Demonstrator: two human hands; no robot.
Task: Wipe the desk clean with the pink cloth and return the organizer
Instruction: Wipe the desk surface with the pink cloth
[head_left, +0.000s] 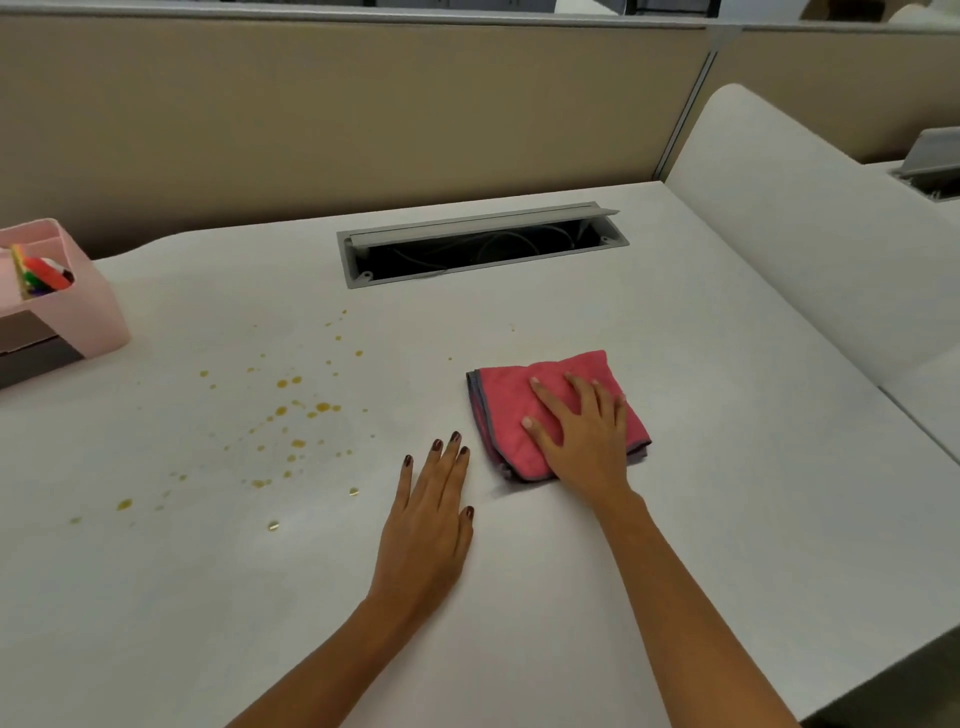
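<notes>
**Both palms down on a spattered desk**

Right hand (582, 436) lies flat on the folded pink cloth (519, 415), fingers spread across its top and pressing it onto the desk (727, 467); nothing is pinched. Left hand (431, 525) rests palm down on the bare surface just left of the cloth, fingers straight and close together, apart from the fabric and holding nothing.

That cloth sits right of centre, at middle depth on the desk, its grey-trimmed edge facing left. Amber droplets (291, 415) speckle the surface to the left of both hands, scattered from mid-desk toward the near left. At the far left edge stands the pink organizer (88, 306), partly cut off by the frame, with colourful items poking from one compartment. Beyond the cloth, toward the beige partition (311, 114), a grey cable hatch (478, 244) is open, showing wires inside.
</notes>
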